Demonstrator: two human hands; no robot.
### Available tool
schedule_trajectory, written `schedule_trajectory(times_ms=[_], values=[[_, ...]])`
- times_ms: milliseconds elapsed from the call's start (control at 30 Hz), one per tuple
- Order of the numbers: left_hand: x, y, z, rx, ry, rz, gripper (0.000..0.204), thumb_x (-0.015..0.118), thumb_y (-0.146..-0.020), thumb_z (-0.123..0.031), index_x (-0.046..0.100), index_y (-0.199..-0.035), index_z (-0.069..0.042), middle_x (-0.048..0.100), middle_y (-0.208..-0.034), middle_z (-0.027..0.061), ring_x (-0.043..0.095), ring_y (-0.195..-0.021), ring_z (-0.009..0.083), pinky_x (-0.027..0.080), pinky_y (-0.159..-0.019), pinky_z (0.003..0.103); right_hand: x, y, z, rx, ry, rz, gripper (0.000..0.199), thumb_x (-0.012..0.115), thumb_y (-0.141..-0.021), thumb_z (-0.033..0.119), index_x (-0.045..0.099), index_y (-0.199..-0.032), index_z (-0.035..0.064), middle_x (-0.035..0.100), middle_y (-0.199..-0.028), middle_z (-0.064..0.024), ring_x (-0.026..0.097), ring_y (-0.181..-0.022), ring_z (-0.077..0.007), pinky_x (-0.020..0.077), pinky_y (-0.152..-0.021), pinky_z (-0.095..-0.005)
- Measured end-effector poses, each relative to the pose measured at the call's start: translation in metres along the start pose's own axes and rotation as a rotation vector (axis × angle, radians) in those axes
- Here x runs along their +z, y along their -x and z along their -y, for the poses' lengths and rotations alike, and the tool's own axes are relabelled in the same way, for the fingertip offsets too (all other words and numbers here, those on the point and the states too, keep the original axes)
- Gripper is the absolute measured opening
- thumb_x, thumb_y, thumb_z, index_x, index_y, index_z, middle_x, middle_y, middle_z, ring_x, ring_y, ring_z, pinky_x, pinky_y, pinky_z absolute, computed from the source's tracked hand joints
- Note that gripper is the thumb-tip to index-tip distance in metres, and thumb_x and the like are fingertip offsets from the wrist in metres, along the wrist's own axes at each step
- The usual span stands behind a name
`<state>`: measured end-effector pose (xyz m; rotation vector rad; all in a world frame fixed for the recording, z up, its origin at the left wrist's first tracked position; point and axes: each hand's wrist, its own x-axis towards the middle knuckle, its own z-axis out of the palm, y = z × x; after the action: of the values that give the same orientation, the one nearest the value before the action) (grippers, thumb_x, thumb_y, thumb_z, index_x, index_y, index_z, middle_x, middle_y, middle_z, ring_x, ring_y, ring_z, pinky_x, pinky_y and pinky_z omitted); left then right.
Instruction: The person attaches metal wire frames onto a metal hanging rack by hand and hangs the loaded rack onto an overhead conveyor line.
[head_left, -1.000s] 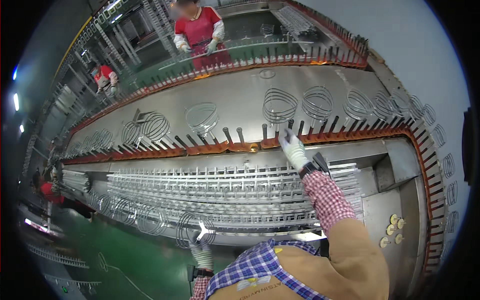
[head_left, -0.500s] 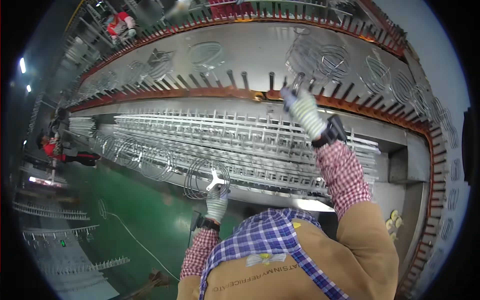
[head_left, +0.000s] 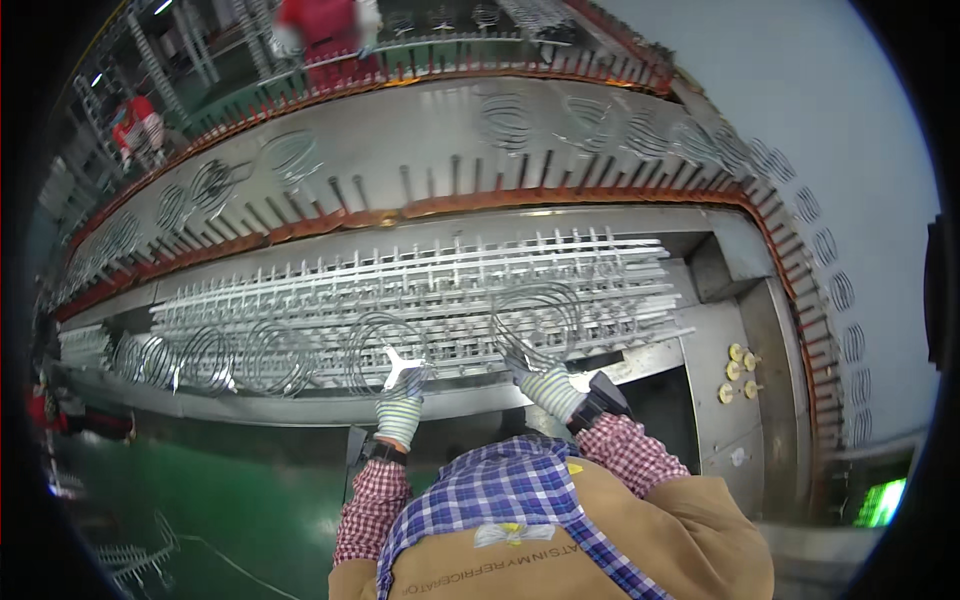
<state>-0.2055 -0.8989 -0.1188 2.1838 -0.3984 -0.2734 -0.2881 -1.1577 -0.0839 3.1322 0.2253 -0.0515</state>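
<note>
My left hand [head_left: 398, 420], in a striped knit glove, is closed on the near edge of a round wire-ring piece [head_left: 352, 345] with a white three-armed bracket [head_left: 402, 369]. My right hand [head_left: 549, 392], gloved the same way, is closed at the near edge of a second round wire-ring piece [head_left: 536, 318]. Both pieces are above the stacked metal racks [head_left: 430, 290], on the side nearest me. The fingertips are partly hidden by the wires and the gloves. Further wire-ring pieces [head_left: 280, 358] line up to the left of my left hand.
Beyond the racks runs a conveyor track [head_left: 450, 205] with upright dark pegs. More wire-ring pieces [head_left: 505, 122] are along the metal panel behind it. Yellow round parts [head_left: 735, 370] sit in the metal trough [head_left: 735, 440] at right. A person in red [head_left: 325, 35] stands across the line.
My right hand has come back from the far pegs toward my body, bringing a wire-ring piece. My left hand still holds its piece. The view has turned rightward.
</note>
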Motion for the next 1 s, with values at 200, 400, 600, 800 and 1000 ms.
schedule_trajectory(times_ms=[200,400,600,800,1000], values=[[0.007,-0.011,0.002,0.046,0.204,-0.073,0.025,0.045,-0.081,-0.013,0.055,-0.101,-0.003,0.059,-0.088,0.0129,0.055,-0.074,0.0251,0.044,-0.066,0.032,0.032,0.000,-0.001,0.415,-0.401,0.066,0.048,0.057,-0.071,0.027,0.043,-0.109,0.0010,0.057,-0.088,-0.0219,0.056,-0.082,-0.0339,0.0448,-0.071,-0.0413],[0.016,-0.007,0.029,0.254,-0.223,-0.266,0.029,0.047,-0.082,-0.023,0.053,-0.102,-0.003,0.054,-0.076,0.0132,0.052,-0.061,0.0220,0.043,-0.054,0.032,-0.035,0.013,-0.008,0.399,-0.836,0.168,0.031,0.043,-0.084,0.020,0.044,-0.110,0.0042,0.056,-0.090,-0.0106,0.053,-0.074,-0.0238,0.0441,-0.066,-0.0358],[0.026,-0.006,0.002,-0.170,0.326,-0.264,0.020,0.046,-0.083,-0.020,0.049,-0.095,-0.003,0.055,-0.074,0.0063,0.050,-0.051,0.0109,0.039,-0.038,0.024,-0.115,0.035,-0.128,0.227,-1.267,0.298,0.037,0.044,-0.086,0.029,0.049,-0.109,0.0002,0.060,-0.084,-0.0092,0.058,-0.072,-0.0145,0.0483,-0.062,-0.0269],[0.043,-0.002,0.085,-0.238,0.145,-0.342,0.015,0.046,-0.084,-0.017,0.050,-0.087,-0.003,0.055,-0.072,0.0067,0.049,-0.046,0.0118,0.039,-0.037,0.024,-0.071,-0.054,-0.314,0.681,-1.253,-0.579,0.032,0.051,-0.080,0.022,0.052,-0.103,-0.0004,0.060,-0.078,-0.0084,0.057,-0.058,-0.0153,0.0441,-0.048,-0.0274],[0.047,0.014,0.077,-0.160,0.047,-0.529,0.022,0.045,-0.085,-0.021,0.047,-0.093,0.000,0.050,-0.070,0.0054,0.045,-0.046,0.0109,0.038,-0.037,0.023,-0.060,-0.162,-0.390,0.708,-1.000,-0.677,0.041,0.054,-0.074,0.035,0.054,-0.099,0.0026,0.062,-0.079,-0.0135,0.060,-0.069,-0.0254,0.0452,-0.066,-0.0343]])
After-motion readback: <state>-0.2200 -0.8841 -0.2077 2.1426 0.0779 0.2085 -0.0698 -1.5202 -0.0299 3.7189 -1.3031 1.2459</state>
